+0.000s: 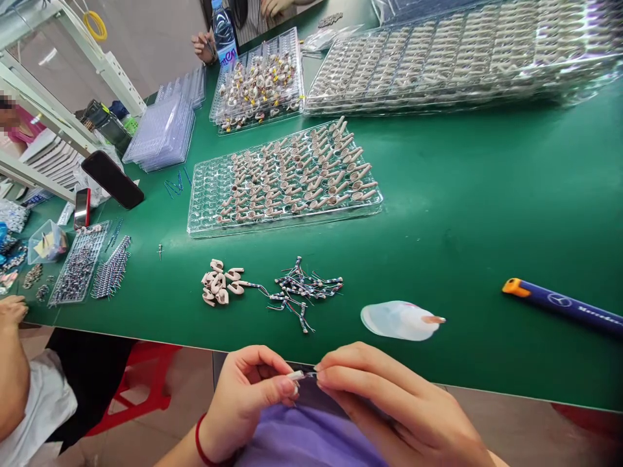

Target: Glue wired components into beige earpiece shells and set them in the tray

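Just off the desk's (452, 194) near edge, your left hand (253, 383) pinched a beige casing (295, 375) while your right hand (389, 389) pinched thin wire (310, 374) beside it, presumably for steadiness, with wired parts (302, 285) within reach.

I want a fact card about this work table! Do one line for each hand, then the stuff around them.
Left hand: pinches a small pale piece
Right hand: fingers by the thin wires at that piece; grip unclear
Nearest piles: beige hooked casings, with small wired parts to their right
Lying right of the piles: white squeeze bottle
Behind the piles: transparent tray, partly filled with beige casings
Far side: water bottle, upright
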`<state>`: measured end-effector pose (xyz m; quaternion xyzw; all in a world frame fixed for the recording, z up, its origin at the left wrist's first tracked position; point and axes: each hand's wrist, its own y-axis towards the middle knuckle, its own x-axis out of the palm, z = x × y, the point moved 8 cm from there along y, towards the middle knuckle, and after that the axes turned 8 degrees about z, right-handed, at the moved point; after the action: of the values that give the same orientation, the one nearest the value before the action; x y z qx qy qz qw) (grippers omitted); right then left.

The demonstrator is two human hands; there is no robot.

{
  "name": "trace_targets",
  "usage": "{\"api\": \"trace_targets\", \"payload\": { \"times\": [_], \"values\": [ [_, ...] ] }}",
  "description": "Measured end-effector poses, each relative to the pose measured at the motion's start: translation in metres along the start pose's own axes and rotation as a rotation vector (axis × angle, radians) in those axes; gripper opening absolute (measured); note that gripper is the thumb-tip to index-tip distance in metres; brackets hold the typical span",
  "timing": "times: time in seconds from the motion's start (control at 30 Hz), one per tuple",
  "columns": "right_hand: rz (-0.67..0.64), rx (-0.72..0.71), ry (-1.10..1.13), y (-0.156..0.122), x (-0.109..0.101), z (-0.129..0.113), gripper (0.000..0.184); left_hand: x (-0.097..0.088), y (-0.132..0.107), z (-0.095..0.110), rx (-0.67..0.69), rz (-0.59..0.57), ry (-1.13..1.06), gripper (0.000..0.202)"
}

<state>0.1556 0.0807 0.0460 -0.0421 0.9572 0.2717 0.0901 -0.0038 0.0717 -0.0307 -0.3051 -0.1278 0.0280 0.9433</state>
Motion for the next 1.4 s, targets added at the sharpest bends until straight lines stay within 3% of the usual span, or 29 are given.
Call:
{"api": "trace_targets", "payload": {
  "times": [0.23, 0.5, 0.73, 1.4],
  "values": [
    [-0.056, 0.072, 0.059, 0.003, 0.005, 0.005, 0.021, 0.007, 0.0, -0.001, -0.064, -0.03, -0.014, 0.03],
    [-0.149, 0.195, 0.125, 0.002, 0.015, 0.015, 0.015, 0.006, -0.001, -0.005, -0.044, -0.056, 0.009, 0.022],
    [-0.137, 0.333, 0.104, -0.007, 0.015, 0.03, 0.005, 0.005, -0.002, -0.004, -0.021, -0.071, 0.021, 0.02],
    [-0.143, 0.304, 0.204, -0.005, 0.017, 0.026, 0.016, 0.015, -0.005, -0.003, -0.023, -0.126, 0.068, 0.02]
  ]
}}
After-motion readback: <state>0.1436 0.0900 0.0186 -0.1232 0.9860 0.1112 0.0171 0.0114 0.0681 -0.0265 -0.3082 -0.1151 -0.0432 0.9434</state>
